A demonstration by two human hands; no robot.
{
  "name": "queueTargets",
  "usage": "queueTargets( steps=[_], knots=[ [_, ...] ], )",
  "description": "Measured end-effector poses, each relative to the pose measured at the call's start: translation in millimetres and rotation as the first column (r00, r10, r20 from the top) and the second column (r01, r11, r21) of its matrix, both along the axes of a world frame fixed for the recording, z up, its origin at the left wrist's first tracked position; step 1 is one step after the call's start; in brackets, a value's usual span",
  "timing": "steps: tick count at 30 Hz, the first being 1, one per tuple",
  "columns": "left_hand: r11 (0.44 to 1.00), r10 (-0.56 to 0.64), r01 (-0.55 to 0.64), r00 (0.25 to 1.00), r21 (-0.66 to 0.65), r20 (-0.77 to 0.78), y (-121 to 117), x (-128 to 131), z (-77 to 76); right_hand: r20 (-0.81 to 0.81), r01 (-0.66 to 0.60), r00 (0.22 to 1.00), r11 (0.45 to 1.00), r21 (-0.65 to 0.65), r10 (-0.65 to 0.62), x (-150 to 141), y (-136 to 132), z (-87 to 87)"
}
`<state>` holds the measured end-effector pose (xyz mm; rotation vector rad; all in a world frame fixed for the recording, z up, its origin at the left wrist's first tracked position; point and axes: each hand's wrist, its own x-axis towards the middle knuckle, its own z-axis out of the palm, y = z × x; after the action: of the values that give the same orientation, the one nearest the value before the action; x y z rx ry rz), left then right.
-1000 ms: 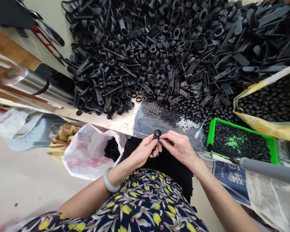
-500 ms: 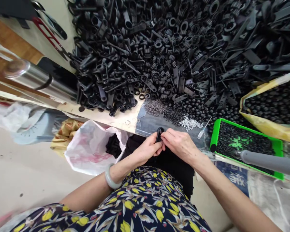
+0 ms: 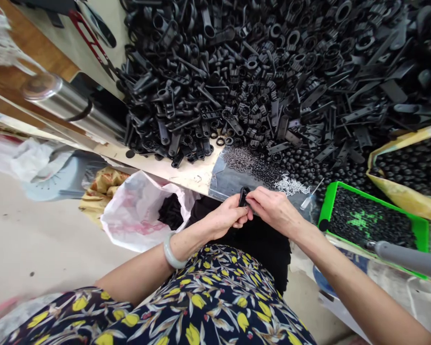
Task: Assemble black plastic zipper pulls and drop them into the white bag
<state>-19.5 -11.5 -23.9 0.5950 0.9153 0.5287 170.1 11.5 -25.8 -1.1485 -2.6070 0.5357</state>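
My left hand and my right hand meet at the table's front edge, both pinched on a small black plastic part held between them. Only the part's upper end shows above the fingers. A pale green bangle sits on my left wrist. Just beyond the hands lie a heap of tiny dark springs and a small pile of white metal pins.
A huge pile of black plastic parts covers the table. A green tray of small black pieces and a yellow bag stand at the right. A steel flask lies at the left; a white plastic bag hangs below the table edge.
The part in my hands has turned: its ring faced me a second ago and now shows edge-on, sunk deeper between my fingers. The view has shifted slightly left.
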Motion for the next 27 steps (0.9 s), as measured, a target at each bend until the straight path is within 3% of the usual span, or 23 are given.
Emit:
queueTargets(
  steps=[7, 14, 22, 27],
  knots=[
    [0.997, 0.015, -0.012, 0.999, -0.075, 0.040, 7.0, -2.1, 3.0, 0.095, -0.032, 0.995, 0.995, -0.098, 0.042, -2.7, 15.2, 7.3],
    [0.992, 0.022, -0.016, 0.999, -0.126, 0.044, 11.6, -3.4, 9.7, 0.024, -0.042, 0.999, 0.978, -0.204, 0.048, -2.0, 25.4, 7.5],
    [0.992, -0.001, 0.005, 1.000, -0.125, 0.031, 14.2, -1.7, 10.4, 0.353, -0.106, 0.917, 0.967, -0.231, 0.184, -16.1, 32.7, 31.6],
    [0.995, 0.013, -0.009, 0.999, -0.099, 0.040, 13.1, 0.0, 4.8, 0.471, -0.141, 0.857, 0.974, -0.178, 0.211, -24.8, 33.9, 32.8]
  ],
)
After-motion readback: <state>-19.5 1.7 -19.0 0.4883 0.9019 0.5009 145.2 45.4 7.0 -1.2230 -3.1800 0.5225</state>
